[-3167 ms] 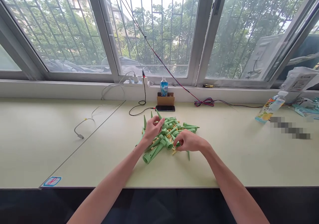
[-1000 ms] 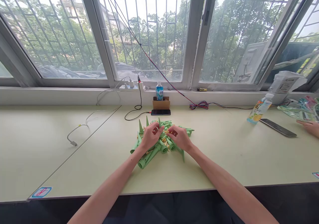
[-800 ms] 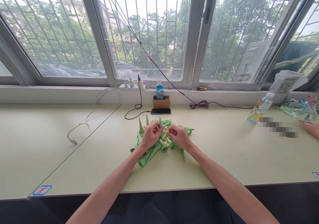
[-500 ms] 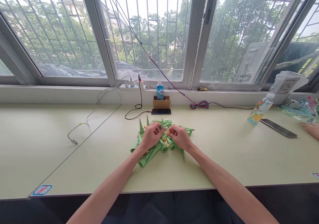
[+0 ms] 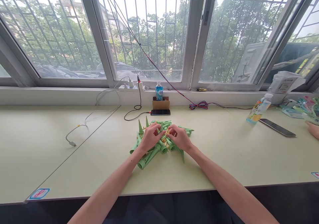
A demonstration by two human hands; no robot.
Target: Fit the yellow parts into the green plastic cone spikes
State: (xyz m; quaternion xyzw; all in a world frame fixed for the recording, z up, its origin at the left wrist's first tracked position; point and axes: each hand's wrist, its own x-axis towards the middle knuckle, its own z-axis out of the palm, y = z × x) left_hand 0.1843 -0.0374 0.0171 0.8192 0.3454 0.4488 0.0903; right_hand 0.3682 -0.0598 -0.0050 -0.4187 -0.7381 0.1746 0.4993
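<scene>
A pile of green plastic cones (image 5: 149, 152) mixed with small yellow pieces (image 5: 164, 139) lies on the pale table (image 5: 224, 151) in front of me. My left hand (image 5: 149, 138) rests on the pile's left side, fingers curled round a green cone that points upward. My right hand (image 5: 179, 137) sits on the right side, fingertips pinched on a small yellow piece against that cone. Both hands meet over the middle of the pile.
A black phone (image 5: 160, 112), a cardboard holder (image 5: 160, 103) and a water bottle (image 5: 159, 91) stand behind the pile. White cable (image 5: 79, 126) lies at left. A drink bottle (image 5: 259, 108), another phone (image 5: 277, 127) and another person's hand (image 5: 313, 129) are at right.
My right hand moved from the pile's near right side up to meet the left hand over the middle. In the last second the hands barely shifted.
</scene>
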